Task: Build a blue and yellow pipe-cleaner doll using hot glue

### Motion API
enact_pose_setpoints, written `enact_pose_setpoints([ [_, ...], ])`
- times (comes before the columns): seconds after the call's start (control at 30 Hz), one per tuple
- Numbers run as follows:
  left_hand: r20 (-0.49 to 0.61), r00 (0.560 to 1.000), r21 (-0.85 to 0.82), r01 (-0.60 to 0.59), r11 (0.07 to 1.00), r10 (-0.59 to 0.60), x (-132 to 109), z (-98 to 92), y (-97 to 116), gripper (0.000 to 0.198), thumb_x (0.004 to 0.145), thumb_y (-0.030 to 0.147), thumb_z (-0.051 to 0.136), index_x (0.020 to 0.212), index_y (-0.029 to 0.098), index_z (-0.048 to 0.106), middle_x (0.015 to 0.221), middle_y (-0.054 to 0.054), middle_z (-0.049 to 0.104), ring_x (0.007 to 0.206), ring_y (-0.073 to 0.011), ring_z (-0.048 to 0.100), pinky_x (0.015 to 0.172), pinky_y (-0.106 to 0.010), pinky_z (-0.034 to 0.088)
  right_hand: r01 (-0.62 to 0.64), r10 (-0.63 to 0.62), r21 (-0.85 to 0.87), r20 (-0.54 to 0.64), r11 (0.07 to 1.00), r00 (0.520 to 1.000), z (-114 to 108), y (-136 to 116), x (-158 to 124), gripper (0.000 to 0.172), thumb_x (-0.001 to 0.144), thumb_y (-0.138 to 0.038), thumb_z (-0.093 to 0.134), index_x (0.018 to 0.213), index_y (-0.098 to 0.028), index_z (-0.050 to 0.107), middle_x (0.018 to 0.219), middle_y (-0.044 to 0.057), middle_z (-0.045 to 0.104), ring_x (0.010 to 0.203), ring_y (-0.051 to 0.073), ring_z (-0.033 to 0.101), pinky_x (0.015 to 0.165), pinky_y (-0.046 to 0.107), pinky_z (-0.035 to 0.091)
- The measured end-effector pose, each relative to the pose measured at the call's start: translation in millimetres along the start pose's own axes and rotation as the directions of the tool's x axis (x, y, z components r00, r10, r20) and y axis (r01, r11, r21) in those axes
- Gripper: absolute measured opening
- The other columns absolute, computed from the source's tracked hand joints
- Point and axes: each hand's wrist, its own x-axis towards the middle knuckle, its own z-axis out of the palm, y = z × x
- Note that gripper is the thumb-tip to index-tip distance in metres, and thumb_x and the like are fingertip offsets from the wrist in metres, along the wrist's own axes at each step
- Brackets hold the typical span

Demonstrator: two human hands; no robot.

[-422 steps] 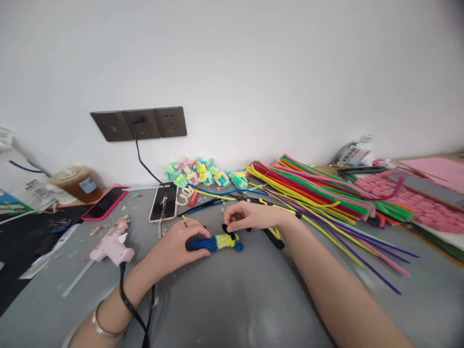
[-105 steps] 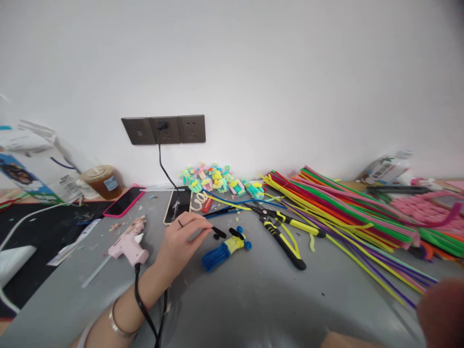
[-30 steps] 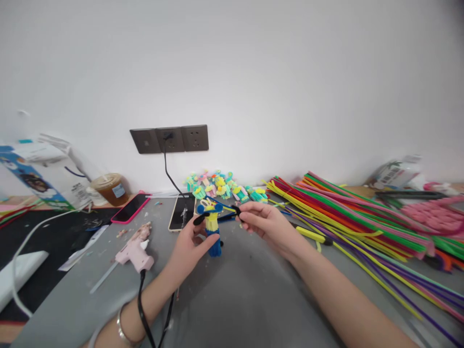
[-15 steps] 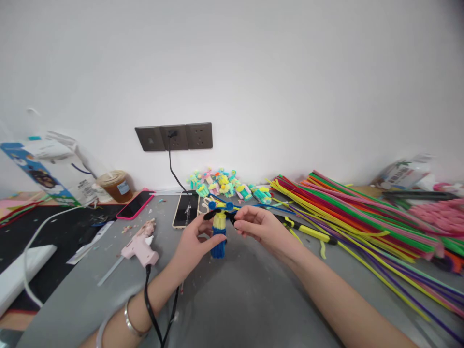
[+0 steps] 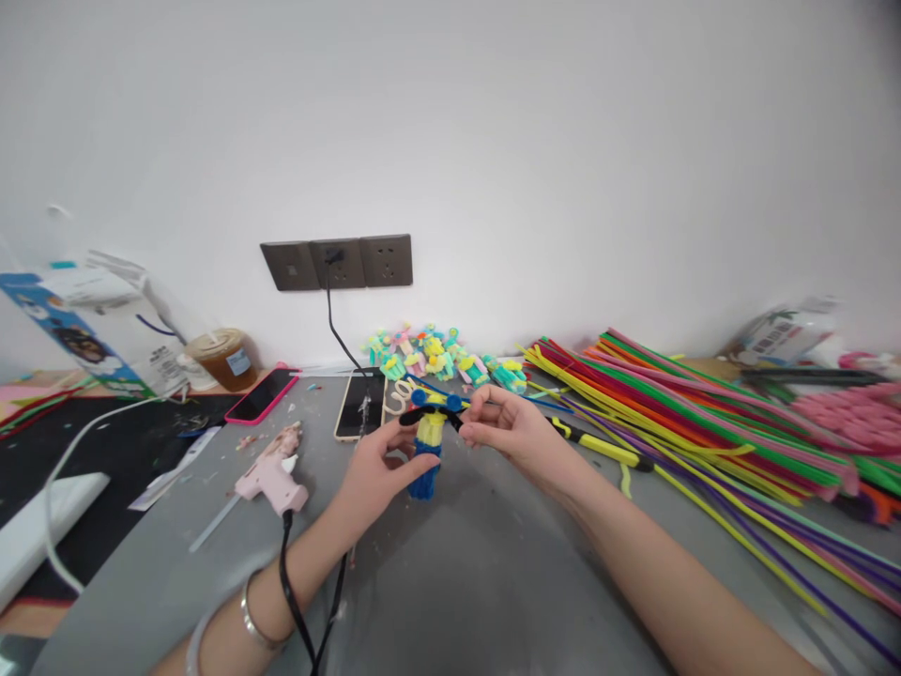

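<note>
A small pipe-cleaner figure (image 5: 426, 449) stands upright on the grey table (image 5: 493, 582), with a blue lower body, a yellow middle and blue loops on top. My left hand (image 5: 376, 474) grips its body from the left, fingers closed round it. My right hand (image 5: 503, 434) pinches a short black pipe-cleaner piece (image 5: 450, 419) against the figure's upper part. A pink glue gun (image 5: 271, 474) lies left of my left hand, its black cord running across my left wrist.
A long bundle of coloured pipe cleaners (image 5: 704, 413) covers the right side. Yellow-handled pliers (image 5: 598, 447) lie beside my right hand. Finished small figures (image 5: 443, 352) sit by the wall. Two phones (image 5: 262, 396) (image 5: 358, 406), a drink cup (image 5: 223, 357) and a carton (image 5: 91, 324) are at the left.
The figure, lying flat seconds ago, now stands upright in my left hand. My right hand has come in and brought the black piece against its top over the last second.
</note>
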Motion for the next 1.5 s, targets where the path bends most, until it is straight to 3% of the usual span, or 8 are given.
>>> enact_pose_setpoints([
  [0.27,-0.015,1.000,0.084,-0.016,0.996,0.017,-1.1,0.0,-0.4,0.042,0.069,0.041,0.077,0.100,0.012,0.076,0.079,-0.006,0.068,0.072,-0.0171,0.057,0.059,-0.024,0.048,0.007,-0.005,-0.061,0.032,0.998,0.999,-3.8,2.9,2.7,0.044,0.063,-0.038,0.088,0.076,-0.022,0.049,0.067,-0.005,0.061,0.060,0.012,0.058,0.064,0.028,0.046],
  [0.7,0.006,0.999,0.129,-0.034,0.991,0.034,-2.9,-0.4,2.9,0.037,0.070,0.041,0.077,0.096,0.014,0.077,0.076,-0.005,0.069,0.066,-0.0154,0.057,0.058,-0.024,0.046,-0.024,0.032,-0.136,0.060,0.990,0.998,-4.8,-5.1,-2.0,0.039,0.066,-0.038,0.085,0.077,-0.021,0.051,0.067,-0.005,0.057,0.062,0.011,0.055,0.062,0.026,0.044],
  [0.97,-0.002,0.999,0.103,-0.033,0.994,0.033,-2.6,0.2,0.7,0.037,0.072,0.042,0.076,0.096,0.014,0.076,0.080,-0.005,0.070,0.067,-0.0157,0.057,0.056,-0.023,0.047,-0.050,0.055,-0.071,0.075,0.996,0.996,-2.0,-6.4,-4.7,0.042,0.067,-0.040,0.085,0.092,-0.023,0.055,0.077,-0.004,0.061,0.070,0.013,0.057,0.066,0.026,0.044],
  [1.27,0.014,0.999,0.097,-0.046,0.994,0.045,-2.3,-1.2,-1.8,0.038,0.076,0.041,0.074,0.103,0.014,0.075,0.086,-0.007,0.071,0.074,-0.0172,0.060,0.061,-0.024,0.049,-0.134,0.140,-0.081,0.068,0.988,0.988,-2.8,-3.6,-3.7,0.044,0.076,-0.061,0.073,0.073,-0.018,0.063,0.072,0.003,0.067,0.060,0.011,0.055,0.061,0.026,0.042],
  [1.5,0.031,0.999,0.112,-0.032,0.993,0.029,-2.9,-1.6,-1.4,0.039,0.076,0.041,0.073,0.104,0.014,0.075,0.087,-0.007,0.071,0.075,-0.0179,0.059,0.063,-0.025,0.049,-0.132,0.147,-0.175,0.077,0.976,0.986,-4.1,-3.6,-3.6,0.044,0.076,-0.059,0.074,0.068,-0.018,0.061,0.066,0.000,0.062,0.054,0.009,0.047,0.055,0.024,0.036],
])
